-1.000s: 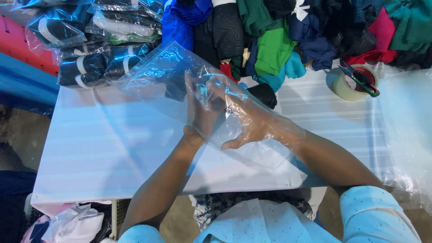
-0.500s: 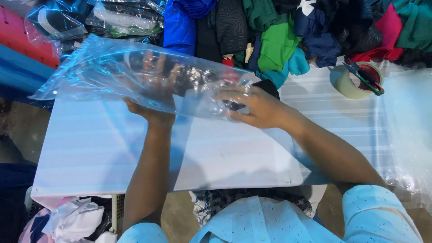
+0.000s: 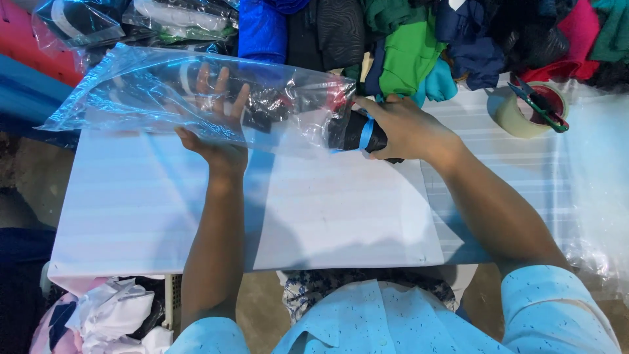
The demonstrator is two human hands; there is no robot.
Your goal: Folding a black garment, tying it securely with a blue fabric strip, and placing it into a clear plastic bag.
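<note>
A clear plastic bag (image 3: 151, 98) is stretched sideways above the white board (image 3: 314, 216). My left hand (image 3: 216, 121) is pushed inside the bag with fingers spread, holding it open. My right hand (image 3: 409, 128) grips a folded black garment with a blue band (image 3: 360, 134) at the bag's mouth, its end partly inside the plastic.
A heap of coloured clothes (image 3: 406, 46) lies along the far edge. Several bagged garments (image 3: 98, 19) sit at the far left. A tape roll (image 3: 524, 111) with green scissors (image 3: 540, 105) on it stands at the right. Loose plastic sheets (image 3: 599, 196) lie at the right edge.
The bag has been lifted and pulled out leftwards. My left hand went deeper inside it. My right hand picked up the black garment and brought it to the bag's mouth.
</note>
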